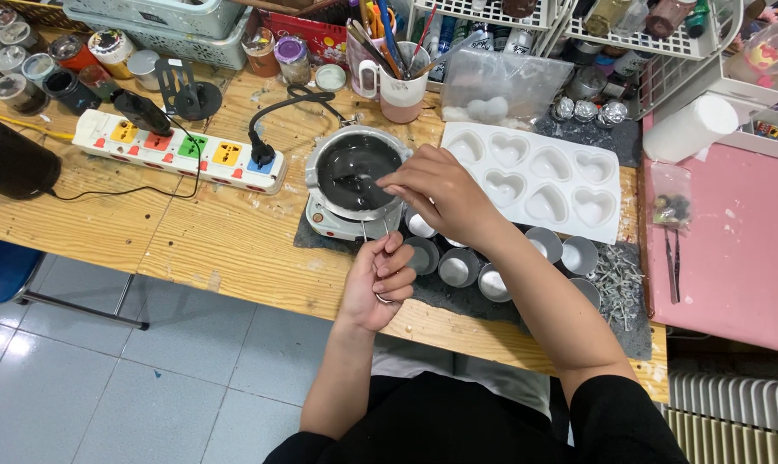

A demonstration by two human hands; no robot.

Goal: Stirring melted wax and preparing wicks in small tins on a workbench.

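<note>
Wick [365, 228], thin and pale, stands upright, pinched in the left hand [378, 283] at the wooden table [191, 249] edge, where that hand also curls round a small tin. Right hand [436, 193] hovers with fingers pinched over the melting pot [354, 172] of dark liquid. About eight empty round tins [459, 267] cluster beside it; a white mould [535, 180] has eight heart cavities.

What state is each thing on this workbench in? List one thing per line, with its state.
Melting pot: uncovered, holds dark liquid.
Heart mould: cavities empty.
Small metal cups: upright, look empty.
Power strip: two plugs in.
Mug: upright, full of brushes and tools.
Right hand: over the pot, fingers pinched.
Left hand: closed on a thin metal piece.
</note>
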